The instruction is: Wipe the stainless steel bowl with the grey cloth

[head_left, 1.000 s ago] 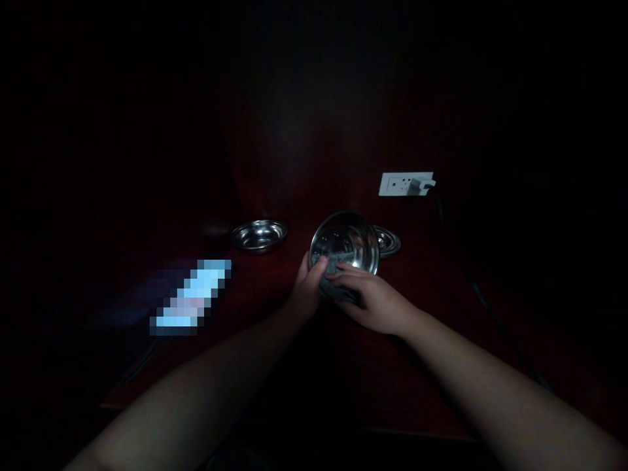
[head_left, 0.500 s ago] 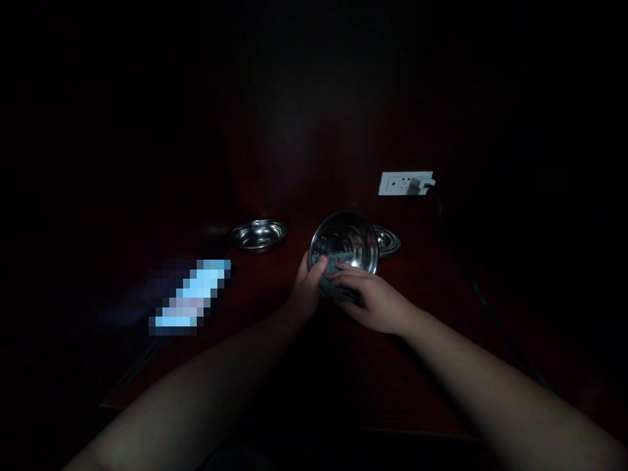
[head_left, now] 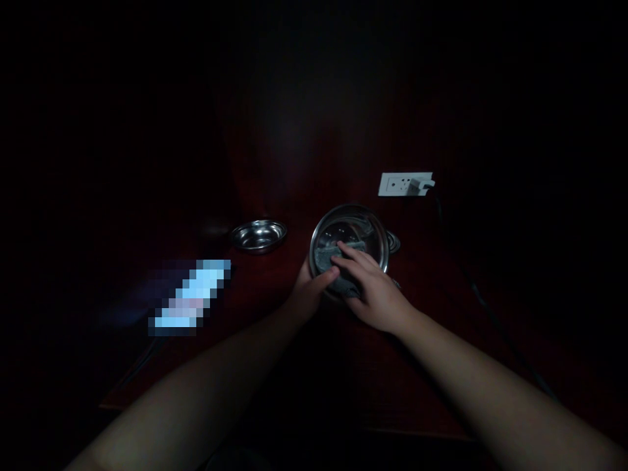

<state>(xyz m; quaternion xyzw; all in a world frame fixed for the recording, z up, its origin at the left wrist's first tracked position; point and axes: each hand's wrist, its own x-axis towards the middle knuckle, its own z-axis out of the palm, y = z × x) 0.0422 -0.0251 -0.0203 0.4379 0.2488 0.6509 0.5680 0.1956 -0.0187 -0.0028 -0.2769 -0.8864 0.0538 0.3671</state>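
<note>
A shiny metal bowl [head_left: 375, 230] is tilted with its open side toward me. My left hand [head_left: 311, 293] grips its lower left rim, thumb over the inside edge and the other fingers mostly hidden behind. Inside the bowl lies a grey cloth [head_left: 324, 259], bunched over the lower wall. My right hand [head_left: 375, 294] presses this cloth against the inner surface, its fingers stretched forward over it. Part of the cloth hangs below the right palm, near the bowl's lower rim.
On the dark red table stands a shallow metal dish [head_left: 259, 235] at left. Stacked metal dishes [head_left: 394, 243] show partly behind the bowl. A lit, blurred-out screen [head_left: 193, 294] lies left. A wall socket [head_left: 392, 184] holds a plug [head_left: 422, 186]; a cable [head_left: 478, 294] runs down at right.
The bowl has turned more squarely toward me and shifted slightly right, covering more of the stacked dishes. My right fingers have moved further up inside it with the cloth.
</note>
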